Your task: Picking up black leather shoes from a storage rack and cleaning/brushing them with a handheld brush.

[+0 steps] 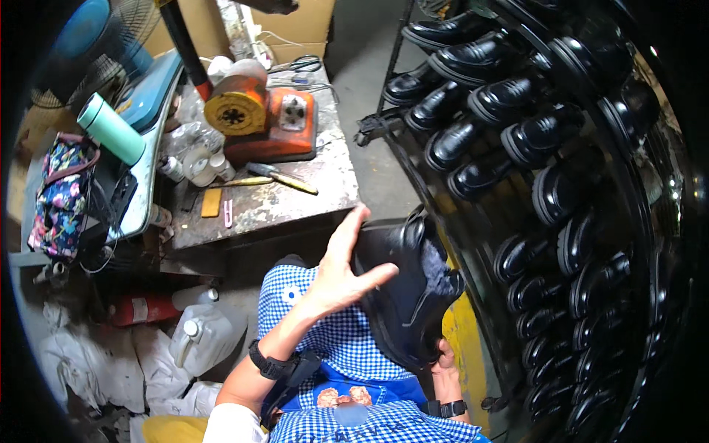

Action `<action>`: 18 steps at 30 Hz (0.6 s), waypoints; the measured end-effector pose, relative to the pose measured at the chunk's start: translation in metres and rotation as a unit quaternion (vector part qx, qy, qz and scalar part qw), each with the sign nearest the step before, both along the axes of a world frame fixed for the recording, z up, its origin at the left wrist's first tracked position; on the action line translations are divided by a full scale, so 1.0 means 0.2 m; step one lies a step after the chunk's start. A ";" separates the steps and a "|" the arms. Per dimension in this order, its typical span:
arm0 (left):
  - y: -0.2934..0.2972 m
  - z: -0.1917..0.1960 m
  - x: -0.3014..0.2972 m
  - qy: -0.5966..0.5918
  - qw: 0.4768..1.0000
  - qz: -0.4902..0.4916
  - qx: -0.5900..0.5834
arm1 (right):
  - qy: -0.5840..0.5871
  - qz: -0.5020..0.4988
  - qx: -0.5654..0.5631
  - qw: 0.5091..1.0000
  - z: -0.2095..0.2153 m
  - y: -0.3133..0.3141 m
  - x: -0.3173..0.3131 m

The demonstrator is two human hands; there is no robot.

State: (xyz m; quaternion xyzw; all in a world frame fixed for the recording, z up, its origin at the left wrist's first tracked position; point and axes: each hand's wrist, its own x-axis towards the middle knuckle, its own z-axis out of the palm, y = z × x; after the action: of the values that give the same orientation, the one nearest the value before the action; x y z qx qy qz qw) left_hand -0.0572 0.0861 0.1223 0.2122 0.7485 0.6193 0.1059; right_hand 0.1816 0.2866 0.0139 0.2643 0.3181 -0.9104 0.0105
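- Black boot (395, 310): above your lap, just right of your left hand (340, 280), long axis running roughly away from you.
- Left fingers spread apart, thumb over boot's side.
- Your right hand (443, 359): at boot's near end, seemingly clamped on it; grip partly hidden.

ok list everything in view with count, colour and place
Boot: 1, black with grey lining, over the lap
Rack: 1, black, right
Shoes: many, black, on rack
Workbench: 1, worn grey, upper middle
Machine: 1, orange and yellow, on workbench
Scissors: 1, dark, workbench back
Block: 1, yellow, workbench front
Bottle: 1, mint green, left
Bag: 1, floral multicoloured, far left
Fan: 1, blue, upper left
Jug: 1, translucent white, lower left
Container: 1, red, beside jug
Apron: 1, blue-white check, on person
Left hand: 1, bare, open at boot's left side
Right hand: 1, bare, gripping boot's lower edge
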 end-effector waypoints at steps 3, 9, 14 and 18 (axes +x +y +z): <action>-0.06 0.03 0.04 0.125 0.990 0.010 -0.071 | 0.003 0.037 0.023 0.999 -0.03 0.01 -0.01; -0.12 0.00 0.10 0.078 0.993 0.073 -0.048 | -0.010 0.094 0.005 0.995 -0.05 0.00 -0.03; -0.22 -0.13 0.09 -0.015 0.995 0.086 0.054 | -0.011 0.109 0.020 0.994 -0.04 -0.03 -0.05; -0.20 -0.02 0.12 0.056 0.990 0.120 -0.039 | -0.023 0.135 -0.007 0.991 -0.08 0.00 -0.06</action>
State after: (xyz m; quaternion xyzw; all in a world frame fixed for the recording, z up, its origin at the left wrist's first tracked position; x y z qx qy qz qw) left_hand -0.0324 0.0467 0.1173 0.1503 0.7967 0.5853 -0.0030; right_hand 0.1702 0.2871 -0.0023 0.2402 0.3442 -0.8964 0.1423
